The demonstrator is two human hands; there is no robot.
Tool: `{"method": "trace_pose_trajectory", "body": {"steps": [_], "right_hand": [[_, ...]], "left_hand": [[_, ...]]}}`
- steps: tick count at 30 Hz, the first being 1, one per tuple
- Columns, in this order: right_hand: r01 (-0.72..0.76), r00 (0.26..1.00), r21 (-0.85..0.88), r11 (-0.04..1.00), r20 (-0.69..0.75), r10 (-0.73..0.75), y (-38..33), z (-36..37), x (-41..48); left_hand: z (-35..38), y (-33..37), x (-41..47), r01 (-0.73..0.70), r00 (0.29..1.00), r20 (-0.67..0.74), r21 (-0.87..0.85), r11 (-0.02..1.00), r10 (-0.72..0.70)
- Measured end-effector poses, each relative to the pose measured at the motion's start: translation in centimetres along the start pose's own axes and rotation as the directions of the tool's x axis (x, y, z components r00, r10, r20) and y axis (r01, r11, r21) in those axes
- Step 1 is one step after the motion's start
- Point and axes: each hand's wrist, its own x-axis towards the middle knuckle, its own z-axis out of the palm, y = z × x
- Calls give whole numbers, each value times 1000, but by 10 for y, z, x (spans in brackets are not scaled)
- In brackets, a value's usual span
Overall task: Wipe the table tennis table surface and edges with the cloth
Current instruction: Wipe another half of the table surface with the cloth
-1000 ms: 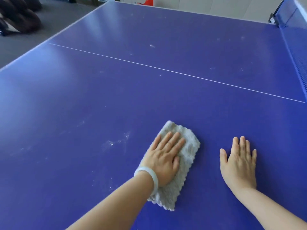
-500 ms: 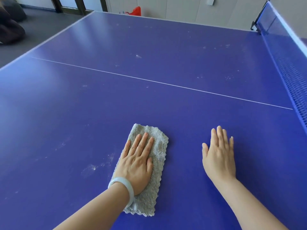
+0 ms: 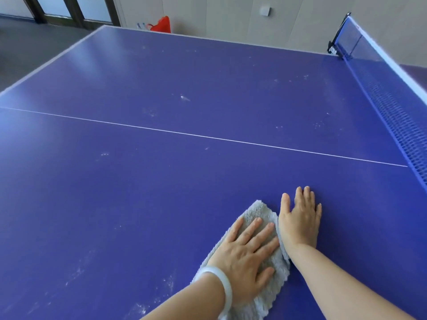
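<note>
Two hands flat, fingers [image 3: 254,229] straight: left hand [image 3: 245,257] presses cloth [image 3: 261,211] on table [image 3: 161,192]; right hand [image 3: 300,222] just beside.

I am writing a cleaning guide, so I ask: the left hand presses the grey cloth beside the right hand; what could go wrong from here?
The fluffy grey cloth touches the flat right hand, so it may bunch against it. White dust smears on the blue table tennis table lie left of the left hand and might be missed. The white bangle could scrape the surface.

An indoor games room: a blue table tennis table [image 3: 208,93] with net [image 3: 392,107], panelled wall [image 3: 231,15] behind.
</note>
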Motion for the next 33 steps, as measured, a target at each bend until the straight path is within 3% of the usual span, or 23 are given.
{"method": "trace_pose_trajectory", "body": {"steps": [2,4,7,9,13,16,22,28,31,33], "right_hand": [[-15,1000,28,999,-11,15,0,-1,-1],[-24,999,22,999,-21,24,2,-1,1],[-33,999,-168,985,-30,28,0,5,1],[-36,998,-265,963,-57,22,-2,11,1],[-46,997,-289,956,-71,27,-4,13,0],[-49,998,-259,965,-49,38,-3,10,1],[-44,998,-255,966,-46,33,-3,8,1],[-52,998,-284,958,-48,40,-6,7,-3],[-54,998,-291,955,-43,44,-7,6,-2],[-50,999,-288,956,-33,42,-7,5,-1]], "left_hand": [[-7,-23,31,-19,1000,-11,16,1000,20],[-20,-61,49,82,994,-72,58,995,-78],[-35,-131,32,318,943,-127,72,945,-308],[-34,-148,2,374,921,-154,85,924,-358],[-16,-84,-13,141,979,-164,95,985,-124],[-17,-51,50,79,991,-109,50,996,-73],[-38,-92,147,188,979,-88,43,981,-184],[-51,-187,103,488,859,-175,3,873,-480],[-43,-161,74,568,810,-169,-10,823,-562],[-32,-114,60,517,840,-188,-3,856,-508]]}}
